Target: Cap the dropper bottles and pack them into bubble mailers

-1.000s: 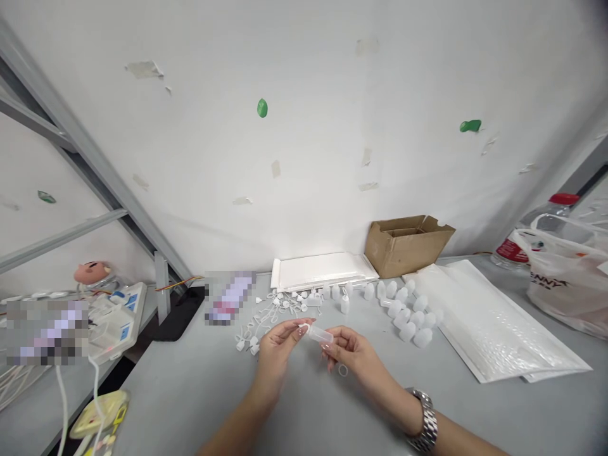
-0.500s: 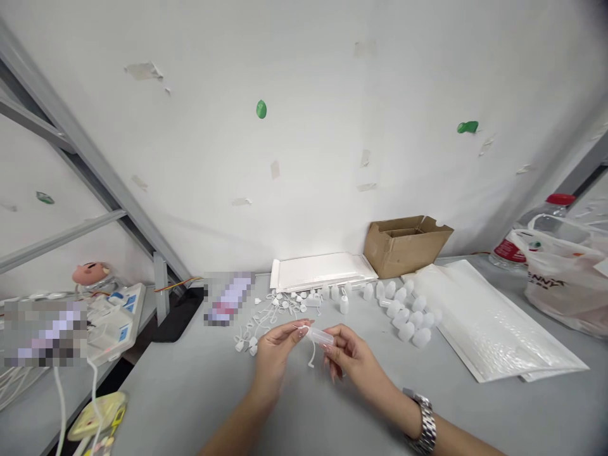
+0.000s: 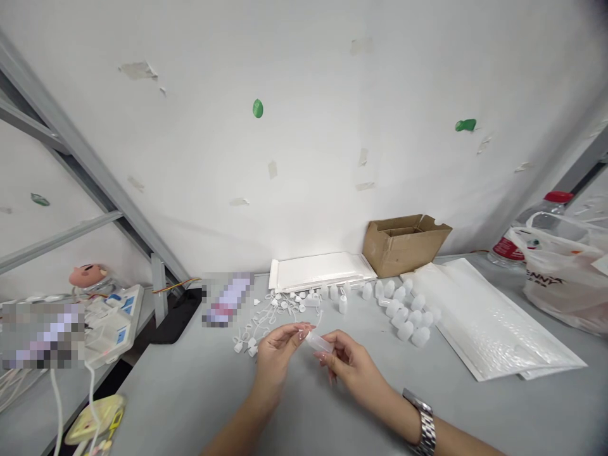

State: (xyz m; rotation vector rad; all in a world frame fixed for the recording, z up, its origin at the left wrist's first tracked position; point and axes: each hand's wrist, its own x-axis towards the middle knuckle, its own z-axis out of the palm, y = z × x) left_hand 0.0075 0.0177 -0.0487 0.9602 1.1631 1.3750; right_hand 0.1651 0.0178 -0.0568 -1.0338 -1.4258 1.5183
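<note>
Behind the gray table (image 3: 190,392) is a white wall (image 3: 313,133). Low in the head view, the left hand (image 3: 278,351) pinches the white top of a small tube (image 3: 320,344). The right hand (image 3: 349,361) holds its other end. White caps (image 3: 251,345) lie near the left hand. Cloudy bottles (image 3: 405,330) sit past the right hand, by a brown box (image 3: 405,248).

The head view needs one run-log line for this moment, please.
translucent bottle, tilted | left hand: fingers at white end | right hand: fingers at other end | table: small bottles, white caps, cardboard box
</note>
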